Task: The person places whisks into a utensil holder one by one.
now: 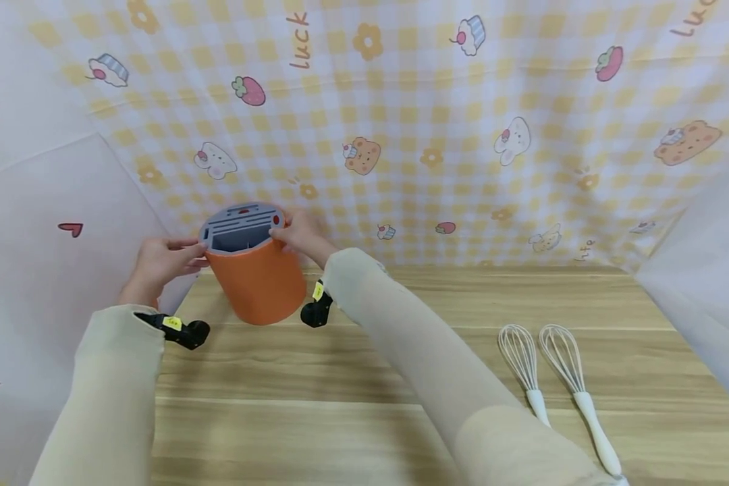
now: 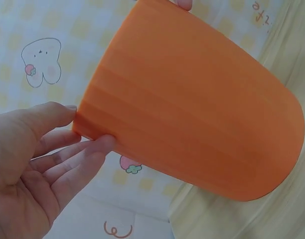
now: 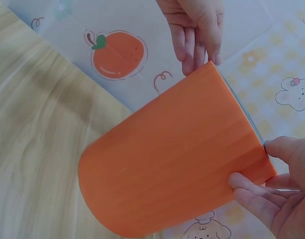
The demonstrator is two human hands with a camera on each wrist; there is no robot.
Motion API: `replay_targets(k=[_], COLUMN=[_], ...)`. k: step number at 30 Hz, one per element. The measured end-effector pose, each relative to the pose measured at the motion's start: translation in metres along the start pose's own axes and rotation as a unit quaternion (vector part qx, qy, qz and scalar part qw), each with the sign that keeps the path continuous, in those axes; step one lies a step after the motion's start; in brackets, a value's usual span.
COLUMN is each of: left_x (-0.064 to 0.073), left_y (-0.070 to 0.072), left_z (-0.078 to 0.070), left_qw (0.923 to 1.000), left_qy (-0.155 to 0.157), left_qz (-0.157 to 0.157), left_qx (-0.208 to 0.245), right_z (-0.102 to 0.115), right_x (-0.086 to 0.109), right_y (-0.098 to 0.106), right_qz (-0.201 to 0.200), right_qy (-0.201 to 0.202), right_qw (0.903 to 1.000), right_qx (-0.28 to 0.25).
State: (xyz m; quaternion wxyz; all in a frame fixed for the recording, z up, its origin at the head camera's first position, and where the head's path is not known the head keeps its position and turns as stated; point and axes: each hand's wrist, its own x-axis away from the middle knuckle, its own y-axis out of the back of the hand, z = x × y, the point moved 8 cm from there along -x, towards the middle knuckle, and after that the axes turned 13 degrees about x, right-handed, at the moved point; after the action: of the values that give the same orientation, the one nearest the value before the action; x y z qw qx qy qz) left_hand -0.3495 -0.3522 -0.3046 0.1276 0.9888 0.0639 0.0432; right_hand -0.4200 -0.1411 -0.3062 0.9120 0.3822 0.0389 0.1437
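Observation:
An orange knife block (image 1: 258,287) stands at the back left of the table, close to the patterned cloth. Its grey top (image 1: 243,216) has long slots and a wide compartment at the near side. My left hand (image 1: 160,263) grips its upper left edge, thumb at the rim and fingers along the side. At the opposite edge my right hand (image 1: 304,236) holds the rim, with the thumb on the top. Both wrist views show the smooth orange wall (image 2: 192,104) and the fingertips at its upper end. The compartment's bottom is hidden.
Two white whisks lie on the right of the wooden table (image 1: 267,432): a left one (image 1: 538,405) and a right one (image 1: 597,432). My right sleeve overlaps the left whisk's handle. A checked cloth (image 1: 401,121) hangs behind, and white cloth (image 1: 36,270) borders the left side.

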Motion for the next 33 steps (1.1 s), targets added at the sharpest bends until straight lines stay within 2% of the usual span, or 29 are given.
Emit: replay_targets(k=[8,15,25,33], left_x=[0.002,0.004,0.007,0.012], left_y=[-0.010,-0.018,-0.030,-0.040], left_z=[-0.003,-0.007,-0.008,-0.012], left_qw=[0.9999,0.9998,0.9996,0.9990], left_qy=[-0.001,-0.011,-0.020,-0.027], left_qz=[-0.002,0.009,0.009,0.020], left_qx=[-0.015,-0.016,-0.018,-0.027], right_z=[-0.011,-0.018,-0.026,-0.033], right_x=[0.005,0.011,0.020,0.025], right_y=[0.008,0.015,0.022,0.028], right_qz=[-0.004,-0.007,-0.006,-0.006], right_qy=[-0.020,-0.034,-0.033,-0.036], right_qw=[0.9996,0.9991,0.9988,0.9991], right_qx=[-0.019,-0.022,-0.035,-0.022])
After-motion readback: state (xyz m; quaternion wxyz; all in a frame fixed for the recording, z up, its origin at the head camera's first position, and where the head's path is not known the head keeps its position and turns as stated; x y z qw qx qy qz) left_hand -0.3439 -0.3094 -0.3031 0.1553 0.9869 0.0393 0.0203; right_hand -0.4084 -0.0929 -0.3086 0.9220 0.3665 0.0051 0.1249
